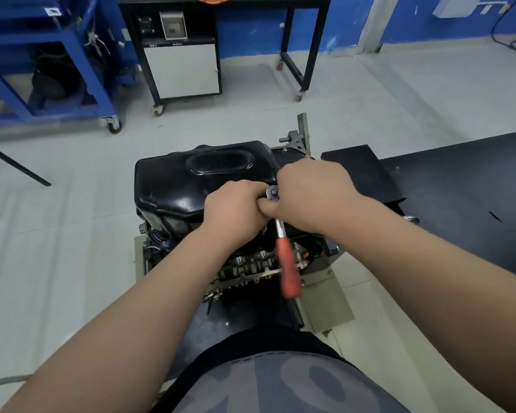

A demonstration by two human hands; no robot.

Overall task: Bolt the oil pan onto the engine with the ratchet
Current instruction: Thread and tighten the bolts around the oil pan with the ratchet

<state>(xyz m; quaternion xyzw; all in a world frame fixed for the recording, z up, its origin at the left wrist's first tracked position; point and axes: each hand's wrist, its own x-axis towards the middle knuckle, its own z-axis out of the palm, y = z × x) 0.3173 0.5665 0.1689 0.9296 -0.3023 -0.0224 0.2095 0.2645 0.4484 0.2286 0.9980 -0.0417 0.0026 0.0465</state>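
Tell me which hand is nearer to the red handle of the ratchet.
Right. The right hand is at the ratchet head, directly above the red handle. The left hand sits beside the head, further to the left. Neither touches the handle.

I see both bare forearms reaching forward and converging at the middle. My left hand (236,210) is curled into a closed fist, knuckles up. My right hand (313,195) is closed too, pressed against the left, thumb tucked beneath

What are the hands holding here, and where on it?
Both hands, left hand and right hand, grip the ratchet at its head end; the red handle hangs free.
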